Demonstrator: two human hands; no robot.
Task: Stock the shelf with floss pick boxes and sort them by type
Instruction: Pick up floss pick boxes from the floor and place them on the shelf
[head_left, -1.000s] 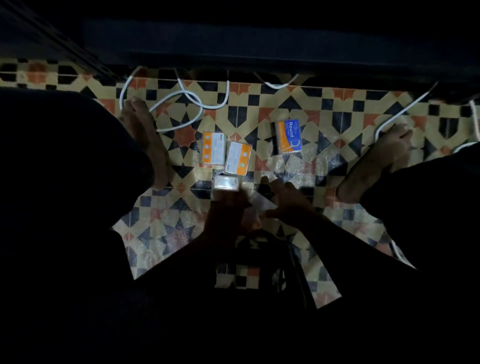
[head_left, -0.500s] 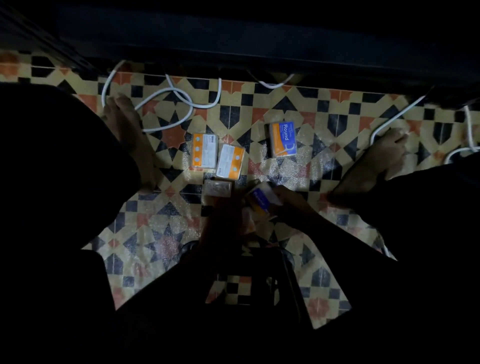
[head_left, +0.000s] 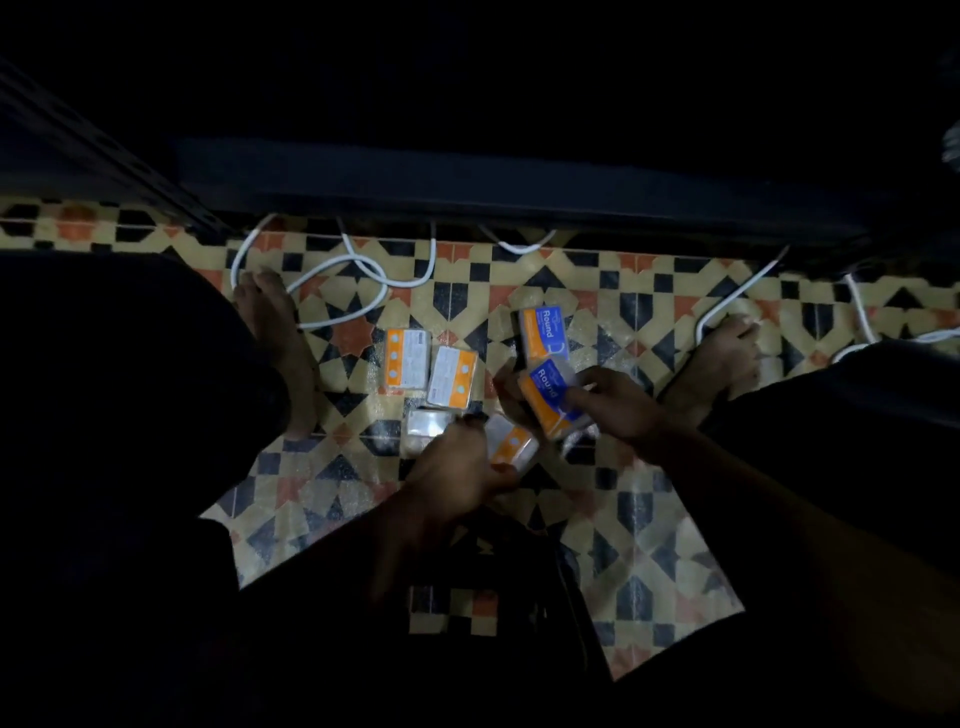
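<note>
Two hands are busy at once, low over the tiled floor (head_left: 649, 499). The right hand (head_left: 615, 405) grips a blue-and-orange "Round" box (head_left: 550, 400), fingers curled over its right edge, carrying it tilted just near a matching "Round" box (head_left: 540, 332) that lies flat on the tiles beyond. My guess is it's headed right alongside, like with like.

The left hand (head_left: 457, 467) pinches an orange-and-white box (head_left: 511, 444) at its near end, just off the floor by the look of it. To its left sits a pale, clear-looking pack (head_left: 426, 423), and farther out two orange-and-white boxes (head_left: 408, 359) (head_left: 452, 375) lie side by side, nearly touching. So the sorting seems to be happening here first: orange-dotted ones to the left, blue ones to the right.

Bare feet frame the piles on either side, the left foot (head_left: 280, 343) and right foot (head_left: 717, 358), with white cables (head_left: 337, 270) looping across the far tiles. The dark shelf edge (head_left: 467, 176) runs along the far side; nothing visible is on it yet, though it's too dim to be sure.
</note>
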